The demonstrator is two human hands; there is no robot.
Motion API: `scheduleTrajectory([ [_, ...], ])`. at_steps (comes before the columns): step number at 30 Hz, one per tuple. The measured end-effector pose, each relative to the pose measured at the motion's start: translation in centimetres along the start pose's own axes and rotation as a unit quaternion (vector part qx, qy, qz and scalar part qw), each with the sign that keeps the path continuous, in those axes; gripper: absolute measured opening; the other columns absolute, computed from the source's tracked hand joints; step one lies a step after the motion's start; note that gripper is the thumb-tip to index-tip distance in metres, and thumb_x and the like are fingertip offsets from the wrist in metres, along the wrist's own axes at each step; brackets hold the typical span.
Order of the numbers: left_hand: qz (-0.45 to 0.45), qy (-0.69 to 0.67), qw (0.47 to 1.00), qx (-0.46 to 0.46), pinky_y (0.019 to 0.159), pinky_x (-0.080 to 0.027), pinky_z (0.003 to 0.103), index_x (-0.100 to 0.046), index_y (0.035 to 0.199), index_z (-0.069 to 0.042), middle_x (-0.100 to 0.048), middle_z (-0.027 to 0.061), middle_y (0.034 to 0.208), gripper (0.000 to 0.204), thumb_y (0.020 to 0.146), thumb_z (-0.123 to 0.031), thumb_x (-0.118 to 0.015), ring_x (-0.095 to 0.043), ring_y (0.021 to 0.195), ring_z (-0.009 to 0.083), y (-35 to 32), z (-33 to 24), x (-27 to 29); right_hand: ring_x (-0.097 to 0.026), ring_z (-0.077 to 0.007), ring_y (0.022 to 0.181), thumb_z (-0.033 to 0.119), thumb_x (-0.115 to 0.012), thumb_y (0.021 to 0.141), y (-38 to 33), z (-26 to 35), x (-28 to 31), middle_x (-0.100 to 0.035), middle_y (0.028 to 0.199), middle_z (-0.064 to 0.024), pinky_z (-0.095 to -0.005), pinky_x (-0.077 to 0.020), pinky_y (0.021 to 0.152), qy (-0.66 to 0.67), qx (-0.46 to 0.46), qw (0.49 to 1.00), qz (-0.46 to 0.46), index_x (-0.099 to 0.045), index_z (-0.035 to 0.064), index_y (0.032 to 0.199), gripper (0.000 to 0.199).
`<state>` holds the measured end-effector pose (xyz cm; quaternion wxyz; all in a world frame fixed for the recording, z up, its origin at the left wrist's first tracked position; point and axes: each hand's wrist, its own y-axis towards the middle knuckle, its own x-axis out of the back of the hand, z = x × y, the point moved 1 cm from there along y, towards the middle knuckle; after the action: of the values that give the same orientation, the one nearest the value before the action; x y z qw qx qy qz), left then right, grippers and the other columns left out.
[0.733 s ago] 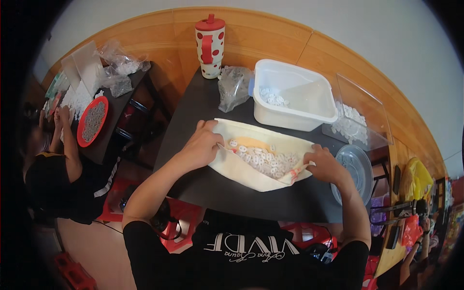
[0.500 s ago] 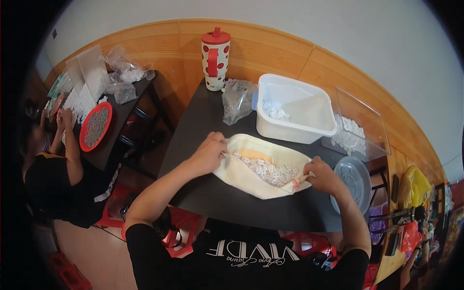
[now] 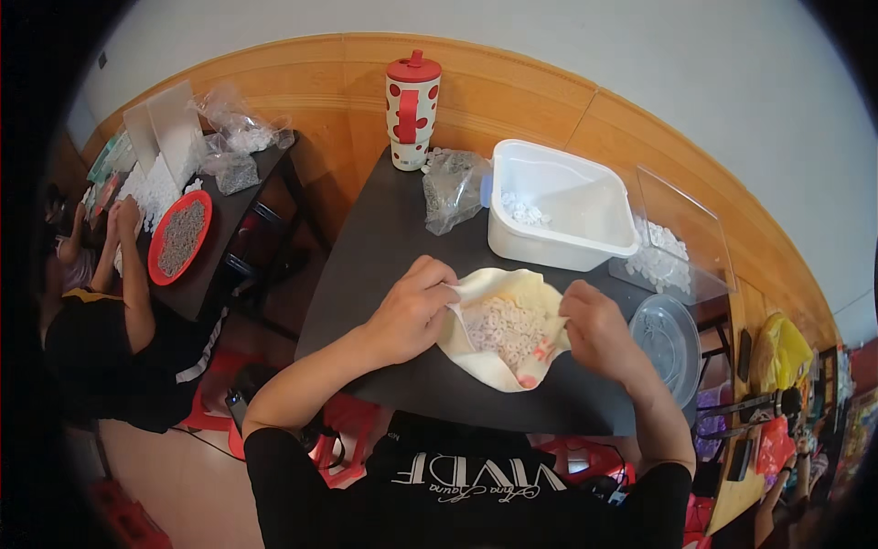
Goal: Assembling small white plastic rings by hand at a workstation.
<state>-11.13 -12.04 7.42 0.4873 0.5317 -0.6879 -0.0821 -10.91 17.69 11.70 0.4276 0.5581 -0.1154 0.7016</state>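
Observation:
A cream-coloured cloth with small red marks is held up like a pouch over the dark table. Inside its fold lie many small white ring-like pieces. My left hand pinches the cloth's left edge, and my right hand grips the opposite edge. Just beyond the cloth stands a white plastic tub with some white pieces at its left end. To the right of my right hand is a round clear plastic dish.
A polka-dot tumbler and a clear bag of small pieces stand at the back left. A clear box with white pieces is at the right. A co-worker sits at another table on the left, near a red tray of grey pieces.
My hands have drawn closer together, gathering the cloth into a narrower, deeper pouch. The white pieces have bunched up toward its middle.

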Motion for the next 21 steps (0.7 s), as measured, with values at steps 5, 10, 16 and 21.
scheduleTrajectory([
  [5, -0.014, 0.003, 1.0, -0.002, 0.076, -0.051, 0.039, -0.067, 0.089, 0.003, -0.062, 0.0143, 0.1, 0.024, 0.07, 0.017, -0.065, -0.061, 0.093, 0.0323, -0.5, -0.7, 0.7, -0.058, -0.0396, 0.082, -0.01, -0.058, 0.07, 0.1, 0.6, 0.5, -0.056, 0.088, -0.018, -0.0454, -0.0502, 0.071, 0.018, 0.007, 0.999, -0.027, -0.057, -0.0019, 0.082, 0.015],
  [10, -0.014, 0.018, 1.0, -0.013, 0.076, -0.051, 0.039, -0.067, 0.089, 0.003, -0.062, 0.0146, 0.098, 0.024, 0.069, 0.017, -0.065, -0.061, 0.092, 0.0323, -0.7, 0.4, 0.4, -0.059, -0.0393, 0.084, -0.007, -0.06, 0.071, 0.3, 0.5, 0.3, -0.057, 0.09, -0.0177, -0.0442, -0.0503, 0.07, -0.031, 0.037, 0.999, 0.001, -0.058, -0.0002, 0.084, 0.015],
  [16, -0.013, 0.053, 0.998, 0.027, 0.077, -0.052, 0.039, -0.068, 0.087, 0.003, -0.062, 0.0148, 0.1, 0.018, 0.072, 0.013, -0.067, -0.061, 0.093, 0.0334, -2.2, 1.6, 0.2, -0.058, -0.0399, 0.101, -0.001, -0.064, 0.074, -2.0, -3.3, -0.5, -0.06, 0.103, -0.02, -0.0458, -0.049, 0.087, -0.082, -0.059, 0.995, 0.02, -0.064, 0.0049, 0.089, 0.016],
  [21, 0.031, 0.063, 0.994, 0.089, 0.086, -0.051, 0.041, -0.07, 0.087, 0.002, -0.063, 0.0161, 0.108, 0.013, 0.076, 0.009, -0.068, -0.059, 0.1, 0.0354, -2.7, 2.9, 0.1, -0.054, -0.048, 0.111, 0.004, -0.065, 0.075, -3.1, -9.3, -2.3, -0.055, 0.12, -0.0269, -0.0516, -0.0464, 0.096, 0.016, -0.143, 0.966, 0.214, -0.068, 0.006, 0.094, 0.02],
])
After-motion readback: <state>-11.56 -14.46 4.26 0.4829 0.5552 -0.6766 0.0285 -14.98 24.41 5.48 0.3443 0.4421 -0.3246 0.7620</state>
